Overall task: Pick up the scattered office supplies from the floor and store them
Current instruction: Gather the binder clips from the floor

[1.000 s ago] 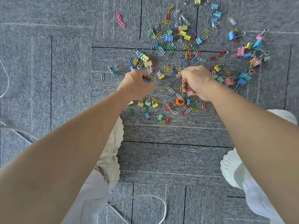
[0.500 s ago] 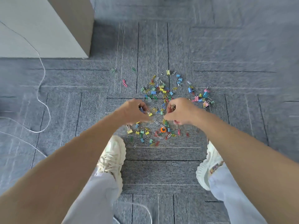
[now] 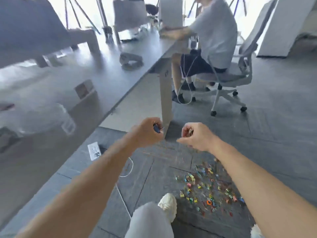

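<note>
Multicoloured clips (image 3: 208, 189) (grey carpet (image 3: 274, 134)).

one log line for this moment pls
left hand: grips blue clip | right hand: grips bunch of clips | both: above carpet | clip pile: on carpet beside shoe

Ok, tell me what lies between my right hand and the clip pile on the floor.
Just grey carpet, as far as the blurred head view shows; the right hand grips paper clips clear of the pile.

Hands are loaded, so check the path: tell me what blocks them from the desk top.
Nothing visible does. The left hand and right hand, both gripping clips, hover beside the desk edge, with only open air between.
</note>
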